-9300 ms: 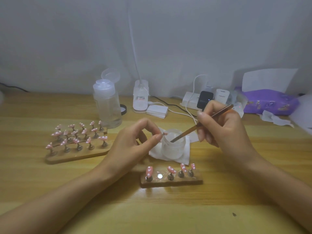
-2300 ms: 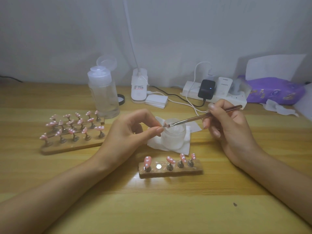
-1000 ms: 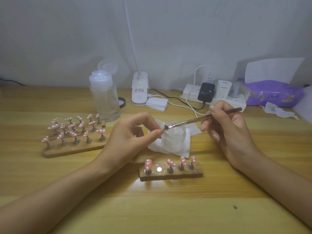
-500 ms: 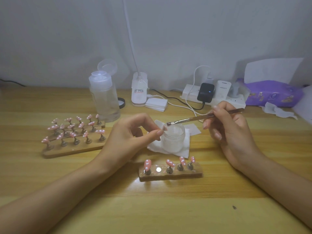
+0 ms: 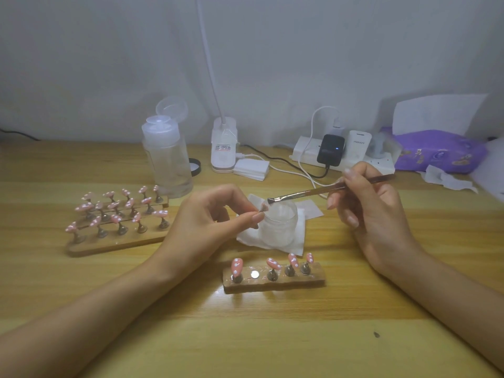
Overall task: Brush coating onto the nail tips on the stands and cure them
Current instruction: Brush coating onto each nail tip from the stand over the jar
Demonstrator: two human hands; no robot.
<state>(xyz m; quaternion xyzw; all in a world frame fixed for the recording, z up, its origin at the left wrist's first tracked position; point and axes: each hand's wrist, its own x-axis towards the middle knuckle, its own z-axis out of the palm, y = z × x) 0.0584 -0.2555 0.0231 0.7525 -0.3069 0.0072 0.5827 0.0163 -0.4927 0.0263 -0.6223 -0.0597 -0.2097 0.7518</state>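
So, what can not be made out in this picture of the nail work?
Head view: the lower part of the nail tip is hidden by the fingers of the left hand that pinch it.
Head view: whether the brush, held by the right hand, touches that tip is too small to tell.
Head view: the frosted jar wall hides how full it is.
Head view: the lamp neck is cut off by the top edge.

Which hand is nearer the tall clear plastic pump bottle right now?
Left. The left hand, pinching a pink nail tip, is just front-right of the tall clear plastic pump bottle; the right hand, holding the thin brush, is farther right, past the frosted glass jar.
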